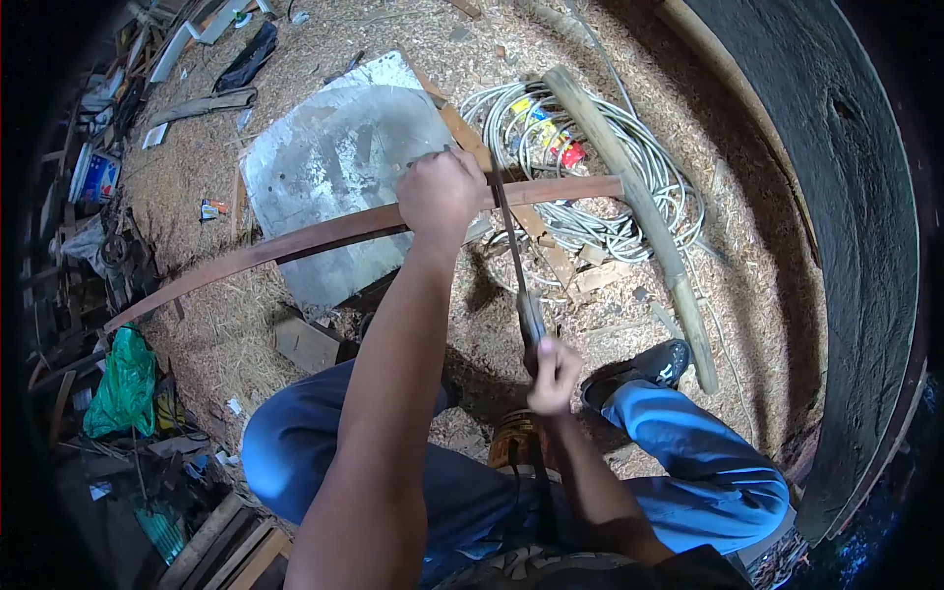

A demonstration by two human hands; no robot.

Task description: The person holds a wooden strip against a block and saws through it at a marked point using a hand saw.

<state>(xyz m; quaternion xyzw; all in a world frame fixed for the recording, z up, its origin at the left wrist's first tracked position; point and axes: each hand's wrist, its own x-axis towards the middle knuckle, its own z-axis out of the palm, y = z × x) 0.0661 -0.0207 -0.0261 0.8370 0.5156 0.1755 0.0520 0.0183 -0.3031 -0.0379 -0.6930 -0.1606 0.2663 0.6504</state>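
Observation:
My left hand point(442, 192) is closed over a long, reddish wooden strip point(285, 244), pressing it above a worn metal-topped block point(334, 147). The strip looks curved in this wide view and reaches to both sides of the hand. My right hand point(556, 377) is wrapped round the handle of a handsaw point(518, 251), below the strip and nearer my body. The saw blade appears edge-on and crosses the strip just right of my left hand. How deep its teeth sit in the wood cannot be made out.
A coil of pale cable point(629, 221) lies right of the block, with a rough pole point(610, 138) across it. Wood shavings cover the ground. A green plastic bag point(123, 383) and scrap line the left. A large dark timber point(836, 246) curves along the right.

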